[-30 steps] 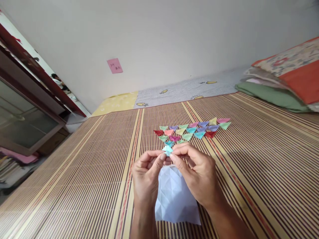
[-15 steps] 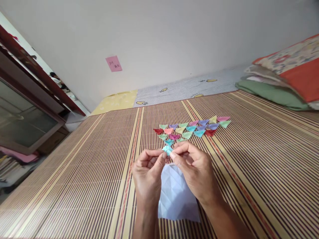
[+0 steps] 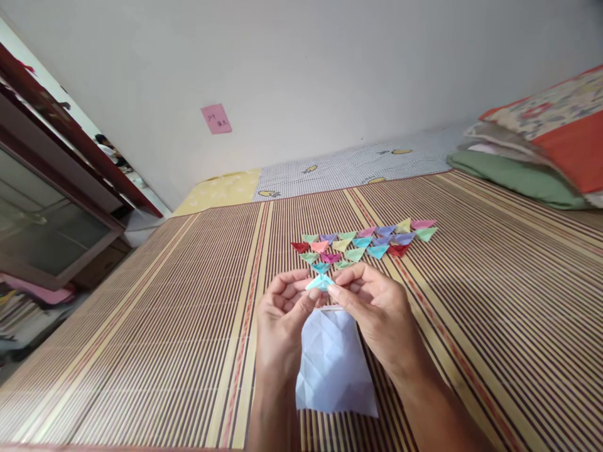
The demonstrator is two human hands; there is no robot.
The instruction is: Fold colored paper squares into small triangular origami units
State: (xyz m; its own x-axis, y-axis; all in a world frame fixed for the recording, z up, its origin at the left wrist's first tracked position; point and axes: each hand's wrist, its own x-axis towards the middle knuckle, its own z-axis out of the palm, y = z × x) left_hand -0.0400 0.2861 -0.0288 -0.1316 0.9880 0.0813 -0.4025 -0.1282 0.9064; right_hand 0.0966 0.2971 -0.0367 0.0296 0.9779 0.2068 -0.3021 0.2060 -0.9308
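Observation:
A small light blue folded paper (image 3: 320, 283) is pinched between both hands. My left hand (image 3: 287, 314) grips its left side, thumb on the near edge. On its right side, the thumb and fingers of my right hand (image 3: 377, 307) are closed. Creased white paper (image 3: 332, 364) lies on the striped mat (image 3: 164, 326) below and between my hands. Just beyond my fingers, small folded paper pieces in several colours stand in rows, among them a red one (image 3: 398, 250), an orange one (image 3: 319, 247) and a pink one (image 3: 423, 224).
Stacked cushions and folded cloth (image 3: 518, 179) lie at the far right. A checked cloth (image 3: 330, 172) runs along the wall, which bears a pink note (image 3: 217, 119). At the left stands a glass-fronted cabinet (image 3: 47, 220); a person (image 3: 107, 149) shows through the doorway.
The light blue paper now shows a wider, flatter shape between my fingertips. Both hands have shifted slightly, and my left fingers are raised a little more.

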